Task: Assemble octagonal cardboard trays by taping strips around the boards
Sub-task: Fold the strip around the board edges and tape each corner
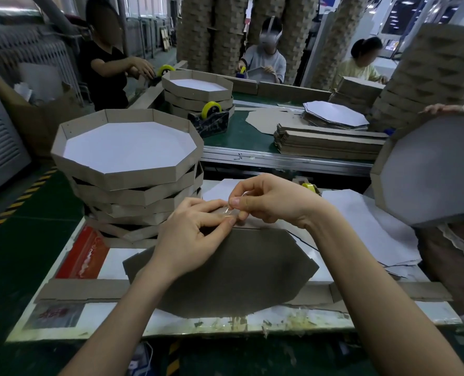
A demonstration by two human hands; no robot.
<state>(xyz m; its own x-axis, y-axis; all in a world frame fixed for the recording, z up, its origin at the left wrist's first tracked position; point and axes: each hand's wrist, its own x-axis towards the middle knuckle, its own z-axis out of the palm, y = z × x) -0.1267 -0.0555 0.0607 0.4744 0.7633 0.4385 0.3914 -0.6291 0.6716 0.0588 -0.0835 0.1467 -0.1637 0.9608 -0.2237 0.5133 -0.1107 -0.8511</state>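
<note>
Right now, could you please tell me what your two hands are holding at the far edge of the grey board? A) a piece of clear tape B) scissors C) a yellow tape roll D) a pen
A: the right hand and the left hand both pinch a small piece of clear tape at the far edge of the grey board.

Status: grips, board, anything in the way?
Left grip, right grip both pinch clear tape piece. Brown octagonal cardboard board flat, tape at its far edge. Stacked cardboard trays close left.
</note>
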